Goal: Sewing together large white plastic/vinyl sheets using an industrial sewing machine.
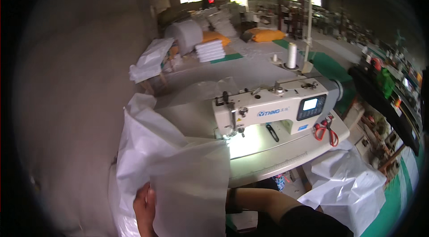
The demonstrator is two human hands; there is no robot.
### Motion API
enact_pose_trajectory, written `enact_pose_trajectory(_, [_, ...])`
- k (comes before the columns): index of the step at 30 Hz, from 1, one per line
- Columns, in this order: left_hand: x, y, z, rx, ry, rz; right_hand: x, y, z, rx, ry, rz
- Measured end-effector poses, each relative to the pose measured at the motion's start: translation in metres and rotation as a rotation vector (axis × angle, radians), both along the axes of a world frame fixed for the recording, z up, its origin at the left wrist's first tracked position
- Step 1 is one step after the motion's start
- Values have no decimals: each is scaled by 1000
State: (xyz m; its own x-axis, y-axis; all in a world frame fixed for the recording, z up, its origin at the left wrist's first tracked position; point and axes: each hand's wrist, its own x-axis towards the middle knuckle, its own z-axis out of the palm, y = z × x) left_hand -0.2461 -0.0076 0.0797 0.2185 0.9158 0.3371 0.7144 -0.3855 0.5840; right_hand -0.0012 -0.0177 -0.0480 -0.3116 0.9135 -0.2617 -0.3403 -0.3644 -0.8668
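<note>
A large white sheet (192,179), which looks like plastic or woven sacking, hangs over the front left of the sewing machine table. Its upper right corner lies at the needle area of the white sewing machine (268,107), beneath a bright lamp. My left hand (145,201) is closed on a fold of this sheet, low on its left part. From the lower right my right forearm reaches left and passes behind the sheet, which hides the right hand. Red-handled scissors (327,133) and a small black thread snipper (272,133) lie on the machine bed.
A white thread cone (292,56) stands behind the machine. More white sheeting (346,183) hangs at the table's right. Folded white stacks (210,51), a big white roll (184,35) and orange sacks (267,35) sit farther back. A bare wall (76,103) rises on the left.
</note>
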Motion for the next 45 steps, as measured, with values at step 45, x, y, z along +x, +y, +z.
enact_pose_trajectory(45, [109,70,-58,-17,554,-26,16,-117,6,147,142,-53])
